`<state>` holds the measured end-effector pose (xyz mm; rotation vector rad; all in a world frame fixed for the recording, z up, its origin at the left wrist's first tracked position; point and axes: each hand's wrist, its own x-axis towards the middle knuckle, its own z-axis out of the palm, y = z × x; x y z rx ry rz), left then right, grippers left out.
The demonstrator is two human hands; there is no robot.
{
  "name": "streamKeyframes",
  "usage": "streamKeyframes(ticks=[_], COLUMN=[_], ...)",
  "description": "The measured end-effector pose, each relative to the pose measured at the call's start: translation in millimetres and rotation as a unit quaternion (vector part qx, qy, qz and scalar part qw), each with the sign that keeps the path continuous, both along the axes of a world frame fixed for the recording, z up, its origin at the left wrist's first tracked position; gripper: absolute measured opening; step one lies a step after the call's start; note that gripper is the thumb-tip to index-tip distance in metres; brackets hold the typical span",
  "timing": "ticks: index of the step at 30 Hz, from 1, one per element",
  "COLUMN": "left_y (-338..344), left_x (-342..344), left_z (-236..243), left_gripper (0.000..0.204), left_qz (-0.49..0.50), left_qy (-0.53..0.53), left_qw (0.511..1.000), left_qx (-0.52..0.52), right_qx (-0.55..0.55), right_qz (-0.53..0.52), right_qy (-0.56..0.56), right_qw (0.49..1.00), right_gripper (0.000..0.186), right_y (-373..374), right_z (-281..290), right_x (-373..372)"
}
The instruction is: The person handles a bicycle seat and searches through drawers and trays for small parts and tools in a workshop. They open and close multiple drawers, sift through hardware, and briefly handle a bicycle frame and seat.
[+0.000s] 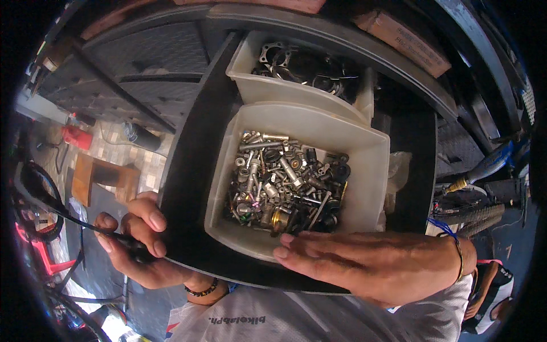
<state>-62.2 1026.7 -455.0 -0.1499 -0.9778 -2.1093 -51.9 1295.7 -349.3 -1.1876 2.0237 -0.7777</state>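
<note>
My right hand point(364, 262) lies with straightened fingers over the front rim of a translucent plastic bin point(362, 182), fingertips just inside it. The bin holds a pile of assorted metal bolts, spacers and small fittings point(290, 176). It sits in a black drawer point(188, 188), in front of a second pale bin point(302, 91) of dark metal parts. At the drawer's front left, my left hand point(137, 245) has curled fingers beside a black cable point(85, 225); what they grip is unclear.
A wooden stool point(85, 176) and red object point(77, 137) stand on the floor at left. Dark cabinets point(142, 68) and a cardboard box point(401, 45) are behind the drawer. A blue-handled tool point(490, 162) is at right. Another person point(493, 290) is at lower right.
</note>
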Motion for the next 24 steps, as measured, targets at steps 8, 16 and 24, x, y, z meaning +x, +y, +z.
streamKeyframes(ticks=[8, 16, 24], left_y=[-4.6, -3.7, -4.2], left_x=[2.8, 3.4, 2.7], left_z=[-0.6, 1.2, 1.0], left_gripper=[0.036, 0.035, 0.036], left_qz=[0.012, 0.036, 0.063], left_qy=[-0.020, -0.038, -0.078], left_qw=[0.999, 0.998, 0.994], left_qx=[-0.023, -0.025, -0.053], right_qx=[-0.025, -0.074, -0.093], right_qz=[-0.044, -0.058, -0.128], right_qy=[0.098, 0.154, 0.259], right_qw=[0.994, 0.984, 0.953], right_gripper=[0.055, 0.051, 0.037], right_y=[11.3, 21.1, 28.3], right_z=[-9.1, -10.1, -10.3], right_x=[18.0, 19.4, 45.1])
